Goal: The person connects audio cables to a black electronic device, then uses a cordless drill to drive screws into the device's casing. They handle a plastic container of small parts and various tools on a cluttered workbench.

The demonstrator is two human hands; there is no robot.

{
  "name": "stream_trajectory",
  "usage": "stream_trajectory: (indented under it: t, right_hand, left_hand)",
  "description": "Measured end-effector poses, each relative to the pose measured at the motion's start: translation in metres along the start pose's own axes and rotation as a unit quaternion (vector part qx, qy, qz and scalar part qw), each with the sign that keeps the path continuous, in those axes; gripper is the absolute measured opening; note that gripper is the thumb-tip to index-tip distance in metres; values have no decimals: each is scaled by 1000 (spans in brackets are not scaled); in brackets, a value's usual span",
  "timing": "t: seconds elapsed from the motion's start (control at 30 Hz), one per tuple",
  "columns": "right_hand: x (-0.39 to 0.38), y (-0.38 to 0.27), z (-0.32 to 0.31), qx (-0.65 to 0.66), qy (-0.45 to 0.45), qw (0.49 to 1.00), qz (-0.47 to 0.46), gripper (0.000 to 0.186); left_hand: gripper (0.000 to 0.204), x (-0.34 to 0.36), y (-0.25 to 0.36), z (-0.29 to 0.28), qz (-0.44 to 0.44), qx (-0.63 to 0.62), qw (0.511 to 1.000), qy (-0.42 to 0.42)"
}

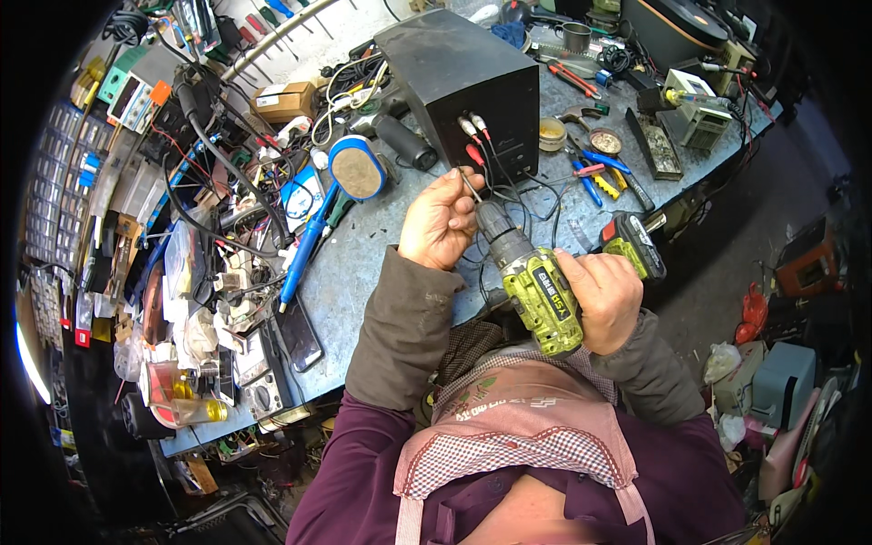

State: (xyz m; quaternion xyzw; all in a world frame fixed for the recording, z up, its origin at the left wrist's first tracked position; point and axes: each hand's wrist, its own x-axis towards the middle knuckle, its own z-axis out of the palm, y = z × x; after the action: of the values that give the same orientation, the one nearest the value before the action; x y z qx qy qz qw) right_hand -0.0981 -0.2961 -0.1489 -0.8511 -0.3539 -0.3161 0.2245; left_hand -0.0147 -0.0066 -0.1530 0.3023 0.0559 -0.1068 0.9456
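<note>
My right hand (601,295) is wrapped round the handle of a green and black cordless drill (545,304), whose battery pack sticks out to the right. The drill's chuck points away from me, up and to the left. My left hand (440,220) is closed, pinching the thin bit (468,186) that extends from the chuck. Just beyond the bit stands a tall black box (468,64), which looks like a speaker cabinet. White and red audio plugs (475,136) are fitted into its near panel, and black cables hang down from them.
A blue-handled tool with a round pad (359,170) and a phone (300,336) lie left of my left arm. Pliers (604,173), a hammer (581,113) and small tins (551,133) sit right of the box. Cables and parts crowd the bench's left side.
</note>
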Motion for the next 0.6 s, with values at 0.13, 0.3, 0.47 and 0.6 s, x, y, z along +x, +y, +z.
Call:
stream_trajectory:
  t: [0.13,0.3,0.47,0.6]
  right_hand:
    - [3,-2,-7,5,-8,1000,14,45]
    - [2,-4,-5,-3,-18,1000,10,46]
    - [-1,-5,1,-19,-13,1000,4,43]
    - [1,-5,1,-20,-7,1000,4,42]
  left_hand:
    - [21,-2,-1,7,6,29,999,19]
    - [21,-1,-3,8,27,67,996,47]
    - [21,-5,-12,19,75,117,985,101]
    - [21,-8,-14,25,94,135,980,111]
